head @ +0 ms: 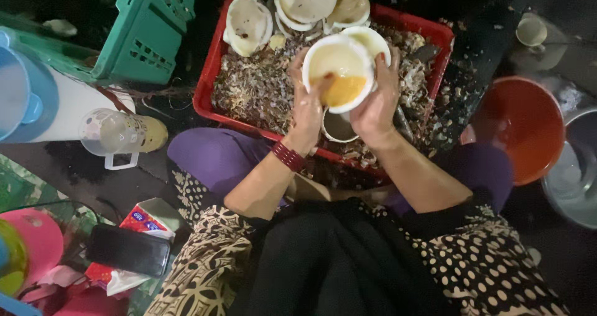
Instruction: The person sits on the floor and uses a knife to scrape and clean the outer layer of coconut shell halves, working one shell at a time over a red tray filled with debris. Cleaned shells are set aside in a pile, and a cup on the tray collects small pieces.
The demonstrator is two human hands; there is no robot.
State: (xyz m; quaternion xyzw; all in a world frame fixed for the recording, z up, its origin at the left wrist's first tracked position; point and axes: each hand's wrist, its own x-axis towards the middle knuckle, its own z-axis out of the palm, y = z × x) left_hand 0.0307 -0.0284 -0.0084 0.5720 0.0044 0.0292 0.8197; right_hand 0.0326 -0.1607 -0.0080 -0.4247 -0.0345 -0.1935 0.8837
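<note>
I hold 1 open scallop shell (339,70) over the red crate (208,95), both hands on it. My left hand (306,108) grips its left rim, fingers pressed into the orange flesh. My right hand (377,105) cups the right rim, fingers curled together. Emptied shells (249,24) lie at the crate's far end; a red basin (522,126) sits to the right.

Red-and-white tissue packet (146,219) lower left; dark-screened black phone (127,249) atop it.
</note>
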